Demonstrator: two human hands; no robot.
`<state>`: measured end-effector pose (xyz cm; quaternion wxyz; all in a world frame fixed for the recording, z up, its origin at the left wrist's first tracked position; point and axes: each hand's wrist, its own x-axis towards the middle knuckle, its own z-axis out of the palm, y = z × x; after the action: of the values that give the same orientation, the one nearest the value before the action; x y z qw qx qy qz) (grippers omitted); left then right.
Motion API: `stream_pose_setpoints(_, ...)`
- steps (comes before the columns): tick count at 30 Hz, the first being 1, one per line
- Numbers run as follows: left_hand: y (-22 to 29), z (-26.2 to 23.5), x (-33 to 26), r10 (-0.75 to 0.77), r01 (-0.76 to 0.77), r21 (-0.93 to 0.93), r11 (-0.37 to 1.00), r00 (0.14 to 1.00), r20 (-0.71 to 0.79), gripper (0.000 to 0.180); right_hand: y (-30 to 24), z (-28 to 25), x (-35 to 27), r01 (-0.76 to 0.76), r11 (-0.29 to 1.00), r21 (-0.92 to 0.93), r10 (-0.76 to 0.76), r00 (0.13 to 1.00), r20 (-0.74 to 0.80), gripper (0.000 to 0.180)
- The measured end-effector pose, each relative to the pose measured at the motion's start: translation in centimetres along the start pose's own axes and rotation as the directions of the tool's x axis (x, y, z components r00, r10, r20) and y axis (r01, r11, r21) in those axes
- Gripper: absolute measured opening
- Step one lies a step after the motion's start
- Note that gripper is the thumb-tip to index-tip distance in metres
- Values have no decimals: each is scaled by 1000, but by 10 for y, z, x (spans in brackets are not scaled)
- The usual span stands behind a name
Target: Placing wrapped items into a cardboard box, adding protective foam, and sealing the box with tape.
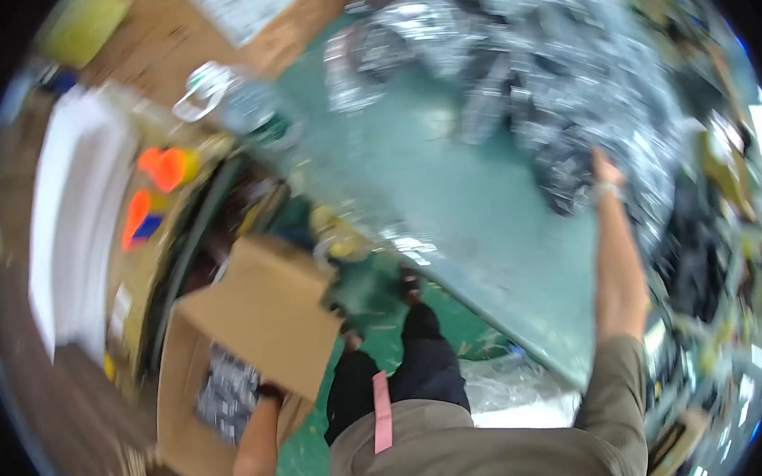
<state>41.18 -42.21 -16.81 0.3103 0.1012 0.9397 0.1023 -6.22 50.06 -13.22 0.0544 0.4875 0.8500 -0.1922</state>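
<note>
At the lower left, my left hand (271, 393) reaches into an open cardboard box (259, 311), beside dark items in clear plastic bags (227, 394) lying inside it. Its fingers are blurred and partly hidden, so I cannot tell whether they grip anything. My right arm stretches forward over the green table (447, 173). On the heap of dark, clear-plastic-wrapped packages (594, 77), my right hand (606, 172) touches the near side. Blur and the plastic hide how its fingers are set.
A clear bottle with a white handle (246, 107) stands at the table's far left corner. Orange-topped containers (166, 168) and long white sheets (78, 213) lie to the left. Clear plastic film (512, 383) is beneath the table's near edge. Clutter fills the right side.
</note>
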Motion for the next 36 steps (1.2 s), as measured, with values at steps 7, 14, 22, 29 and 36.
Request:
stream_pose_setpoints(7,21,31,37,-329,263,-760,595,942,68,67,22,8,20,-34,908,418,-29,989,144,80)
stream_pose_setpoints(14,72,-68,92,-332,256,229,939,843,423,118,166,23,-148,187,967,175,-228,941,251,62)
stream_pose_setpoints(22,38,-70,37,-237,227,79,971,957,164,118,-7,-29,-349,574,818,26,-554,775,305,50)
stream_pose_setpoints(29,11,-47,39,-42,41,-21,999,999,-11,112,-144,-163,-710,777,446,443,-708,4,706,84)
stream_pose_setpoints(36,7,45,65,14,-42,-53,998,897,-442,61,-194,63,-953,445,-519,730,116,-809,576,50)
